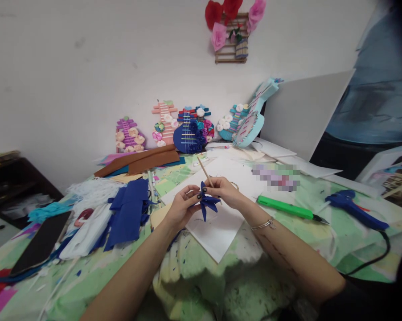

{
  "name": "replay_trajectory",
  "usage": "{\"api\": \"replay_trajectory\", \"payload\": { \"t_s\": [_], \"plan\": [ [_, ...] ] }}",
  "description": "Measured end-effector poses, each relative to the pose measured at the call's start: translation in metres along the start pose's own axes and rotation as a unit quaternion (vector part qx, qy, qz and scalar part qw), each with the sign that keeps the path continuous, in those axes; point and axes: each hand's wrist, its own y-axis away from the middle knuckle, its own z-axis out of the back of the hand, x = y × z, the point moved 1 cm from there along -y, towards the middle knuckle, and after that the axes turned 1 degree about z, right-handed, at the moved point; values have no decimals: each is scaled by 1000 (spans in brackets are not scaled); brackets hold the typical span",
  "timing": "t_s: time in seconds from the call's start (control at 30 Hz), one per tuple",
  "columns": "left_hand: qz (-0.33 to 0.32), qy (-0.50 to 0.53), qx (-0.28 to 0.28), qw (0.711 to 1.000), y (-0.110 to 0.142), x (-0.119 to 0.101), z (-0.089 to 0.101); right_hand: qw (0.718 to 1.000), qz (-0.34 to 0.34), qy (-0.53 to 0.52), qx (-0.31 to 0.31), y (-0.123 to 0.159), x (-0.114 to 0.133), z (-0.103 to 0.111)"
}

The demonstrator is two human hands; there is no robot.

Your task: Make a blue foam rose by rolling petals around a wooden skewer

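A dark blue flower-like piece with pointed petals (pixel 209 203) is pinched between the fingers of my left hand (pixel 184 203), above a white sheet of paper (pixel 217 236). My right hand (pixel 226 191) grips a thin wooden stick (pixel 204 170) that slants up and to the left, and its fingertips also touch the blue piece. Whether the stick is pressed against a petal cannot be made out. Dark blue sheets of craft material (pixel 127 214) lie on the table left of my left hand. Small blue scraps are scattered near the paper.
To the right lie a green utility knife (pixel 284 207), blade out, and a blue glue gun (pixel 358 209) with its cord. A dark phone-like slab (pixel 40 243) is at left. Decorated guitar shapes (pixel 187 131) lean on the wall behind brown sheets (pixel 141 161).
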Motion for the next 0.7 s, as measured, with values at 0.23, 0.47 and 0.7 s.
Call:
{"api": "replay_trajectory", "payload": {
  "t_s": [0.23,0.47,0.7],
  "plan": [
    [-62,-62,1,996,0,0,3,999,-14,10,-42,1,1,-2],
    [-131,-193,-5,972,-1,0,7,997,-27,7,-71,0,0,-2],
    [-197,-247,-32,948,2,-5,3,996,-23,-6,-90,1,-1,-2]
  ]
}}
